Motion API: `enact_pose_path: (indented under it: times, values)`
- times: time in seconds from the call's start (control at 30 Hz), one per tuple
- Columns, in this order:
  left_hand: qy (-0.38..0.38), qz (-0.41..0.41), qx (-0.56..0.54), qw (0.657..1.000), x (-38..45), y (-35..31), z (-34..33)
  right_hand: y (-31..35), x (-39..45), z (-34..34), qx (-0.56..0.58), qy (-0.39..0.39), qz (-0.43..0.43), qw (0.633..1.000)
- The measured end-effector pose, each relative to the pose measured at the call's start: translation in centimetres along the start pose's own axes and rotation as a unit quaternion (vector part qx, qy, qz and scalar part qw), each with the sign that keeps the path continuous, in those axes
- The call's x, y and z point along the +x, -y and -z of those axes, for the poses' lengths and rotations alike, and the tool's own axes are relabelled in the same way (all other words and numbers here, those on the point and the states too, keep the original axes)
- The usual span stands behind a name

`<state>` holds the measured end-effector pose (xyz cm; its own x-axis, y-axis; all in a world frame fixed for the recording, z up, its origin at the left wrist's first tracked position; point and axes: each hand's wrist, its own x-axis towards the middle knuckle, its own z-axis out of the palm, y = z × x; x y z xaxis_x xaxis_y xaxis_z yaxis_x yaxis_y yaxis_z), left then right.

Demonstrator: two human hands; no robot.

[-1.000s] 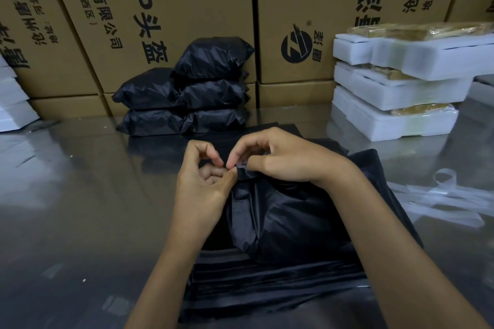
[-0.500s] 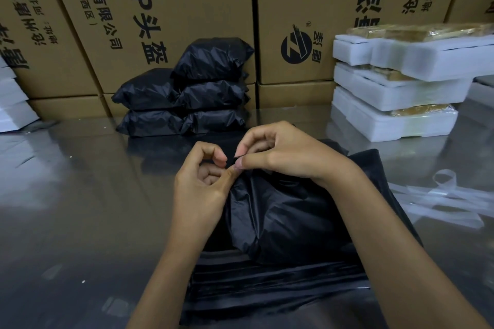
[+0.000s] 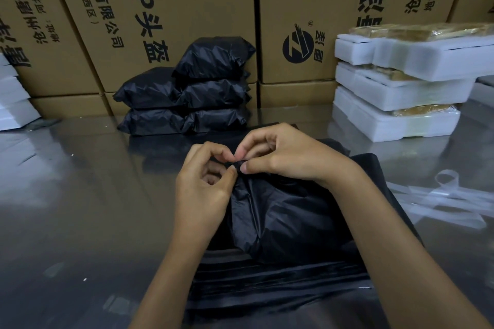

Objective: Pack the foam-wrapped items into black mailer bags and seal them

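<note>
– Hands? Left hand (image 3: 203, 189) and right hand (image 3: 283, 157) pinch the mailer bag (image 3: 288, 216) mouth, frame center.
– Progress? Five sealed bags (image 3: 187, 93) upper center; foam-wrapped items (image 3: 401, 93) wait upper right.

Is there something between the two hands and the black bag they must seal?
Nothing visible is in the way. The left hand and the right hand both already pinch the far top edge of the filled black plastic mailer bag, which lies on the shiny metal table.

We've got both hands, left hand (image 3: 203, 189) and right hand (image 3: 283, 157), pinching the black mailer bag (image 3: 288, 216) top edge, sealed bags (image 3: 187, 88) stacked at 12 o'clock.
</note>
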<state>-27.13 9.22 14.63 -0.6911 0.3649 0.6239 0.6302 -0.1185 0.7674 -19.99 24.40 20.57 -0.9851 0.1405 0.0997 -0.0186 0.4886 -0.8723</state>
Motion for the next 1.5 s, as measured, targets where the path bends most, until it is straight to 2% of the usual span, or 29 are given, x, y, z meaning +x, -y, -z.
enact_pose_path:
  times: [0.3, 0.6, 0.73, 0.9, 1.07, 1.17, 1.3, 1.5]
  values:
    - [-0.002, -0.017, 0.015, 1.000, -0.1, -0.5, 0.0, -0.1, 0.2, -0.3, 0.015, -0.020, 0.019, 1.000]
    - [-0.020, -0.060, 0.098, 0.993, -0.3, -0.2, -0.3, -0.1, 0.8, -0.8, 0.034, -0.092, -0.050, 0.994]
    - [-0.027, -0.084, 0.126, 0.988, -0.4, -0.3, -0.2, -0.1, 0.9, -0.8, 0.064, -0.095, -0.066, 0.991]
    - [-0.025, -0.078, 0.127, 0.989, -0.5, -0.3, -0.4, -0.4, 1.0, -0.9, 0.086, -0.103, -0.078, 0.988]
    - [-0.024, -0.076, 0.106, 0.991, -0.6, -0.5, -0.5, -0.8, 1.4, -0.9, 0.045, -0.153, -0.093, 0.983]
    - [-0.041, -0.048, 0.071, 0.995, -0.5, -0.5, -0.6, -1.6, 1.7, -0.5, 0.012, -0.205, -0.106, 0.973]
    - [-0.054, 0.041, -0.035, 0.997, -0.4, -0.3, -0.6, -2.6, 1.7, 0.8, -0.043, -0.273, -0.110, 0.955]
    - [-0.062, 0.179, -0.067, 0.980, -0.4, 1.1, -1.5, -4.0, 0.6, 3.7, -0.080, -0.345, -0.102, 0.930]
